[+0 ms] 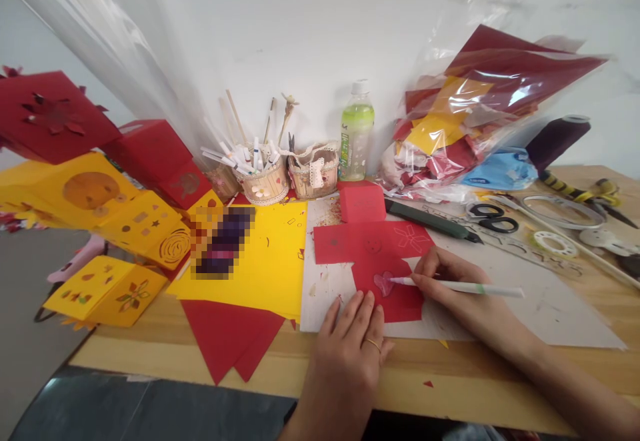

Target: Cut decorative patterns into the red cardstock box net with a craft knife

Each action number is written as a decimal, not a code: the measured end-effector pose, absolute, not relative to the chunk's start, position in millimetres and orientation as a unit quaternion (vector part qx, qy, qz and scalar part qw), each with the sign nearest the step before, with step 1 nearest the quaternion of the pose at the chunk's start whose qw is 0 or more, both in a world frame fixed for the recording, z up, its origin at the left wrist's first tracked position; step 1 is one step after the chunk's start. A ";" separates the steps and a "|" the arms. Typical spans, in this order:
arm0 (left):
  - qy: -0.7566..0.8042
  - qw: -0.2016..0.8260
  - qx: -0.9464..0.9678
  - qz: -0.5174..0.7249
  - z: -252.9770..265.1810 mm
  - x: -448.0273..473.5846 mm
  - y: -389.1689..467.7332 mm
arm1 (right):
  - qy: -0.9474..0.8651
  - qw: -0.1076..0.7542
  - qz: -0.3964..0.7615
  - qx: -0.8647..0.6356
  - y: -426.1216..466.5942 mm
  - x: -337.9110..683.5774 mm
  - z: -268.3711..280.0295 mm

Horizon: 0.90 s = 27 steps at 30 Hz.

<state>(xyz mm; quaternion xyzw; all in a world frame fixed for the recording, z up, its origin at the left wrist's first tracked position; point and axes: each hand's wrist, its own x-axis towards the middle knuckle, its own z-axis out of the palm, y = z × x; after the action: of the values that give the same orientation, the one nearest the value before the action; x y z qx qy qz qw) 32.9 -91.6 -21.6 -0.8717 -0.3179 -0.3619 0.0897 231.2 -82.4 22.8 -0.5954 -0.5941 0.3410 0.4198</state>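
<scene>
A red paper cutout (340,244), shaped like an unfolded box, lies on a pale board (525,301). My right hand (455,278) grips a slim white pen (480,288) with a green band, its tip at a heart drawing (384,284) on the lower panel. The heart looks pale pink inside. My left hand (350,334) rests flat on the lower left of the cutout, fingers stretched out and a ring on one. Other panels carry a small round face drawing (373,244) and a flower outline (411,234).
Yellow sheets (270,261) and red sheets (230,334) lie left, beside folded paper boxes (115,288). Behind stand a pen basket (263,184) and a green bottle (357,134). A dark green cutter (430,220), black-handled scissors (495,218) and a bag of paper (450,121) are right.
</scene>
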 end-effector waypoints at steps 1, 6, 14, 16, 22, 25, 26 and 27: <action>-0.317 0.091 -0.872 -0.362 -22.0 33.0 -91.6 | -0.589 0.426 0.337 -0.599 -82.3 231.3 22.5; -0.319 0.088 -0.868 -0.371 -22.1 33.5 -91.6 | -0.582 0.427 0.330 -0.608 -82.0 231.4 22.1; -0.321 0.083 -0.871 -0.363 -20.3 32.9 -91.8 | -0.590 0.407 0.344 -0.607 -86.0 231.6 26.5; -0.321 0.083 -0.870 -0.365 -20.2 33.2 -91.8 | -0.588 0.408 0.340 -0.610 -86.0 231.7 26.3; -0.324 0.089 -0.868 -0.365 -19.7 34.2 -91.9 | -0.571 0.422 0.331 -0.621 -83.3 230.1 26.6; -0.323 0.088 -0.868 -0.366 -20.1 33.8 -92.3 | -0.574 0.420 0.320 -0.626 -82.8 229.1 27.4; -0.324 0.087 -0.868 -0.367 -20.4 33.6 -92.4 | -0.574 0.420 0.320 -0.626 -82.9 228.9 28.0; -0.325 0.086 -0.868 -0.366 -20.8 33.4 -92.5 | -0.572 0.422 0.321 -0.626 -83.0 228.7 28.6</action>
<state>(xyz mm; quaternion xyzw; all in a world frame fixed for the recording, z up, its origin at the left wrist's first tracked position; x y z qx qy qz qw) 33.4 -92.5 -20.8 -0.8680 -0.3248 -0.3656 0.0857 228.7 -83.0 28.6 -0.6259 -0.5723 0.3207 0.4218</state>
